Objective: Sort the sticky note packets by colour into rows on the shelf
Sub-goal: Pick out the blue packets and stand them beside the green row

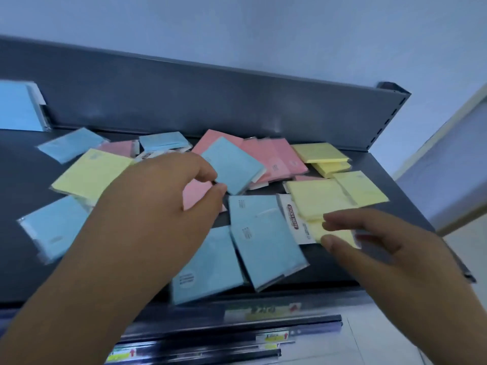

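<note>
Nearest, below the shelf's front edge, blurred price labels (263, 310) sit on rails. On the dark shelf (342, 270) itself, two overlapping blue packets (253, 248) lie at the near middle, printed sides up, and a further blue one (52, 230) lies alone at the near left.

The right hand (390, 243) reaches in from the near right. Its thumb and fingertips are at the near edge of a yellow packet with a white "STICKY NOTE" header (340, 235). The hand is blurred, so I cannot tell whether its grip is closed on that packet or only touching it.

The left hand (158, 201) comes in from the near left. Its grip is narrow: thumb and forefinger pinch the near left corner of a tilted blue packet (234, 164), which overlaps the pink ones behind it. A pink packet (196, 193) shows just beneath that hand.

At the same depth, a large yellow packet (89, 175) lies to the left, and more yellow packets (361, 188) overlap one another to the right.

Farther back, a fanned group of pink packets (276, 159) sits in the middle, with a small yellow stack (320, 154) just beside it on the right. At the far left lie a loose blue packet (71, 143), a pink one (118, 148) and another blue one (163, 140), all at mixed angles.

Against the grey back panel (210, 96), at the far left, a blue stack (18, 106) stands upright.
</note>
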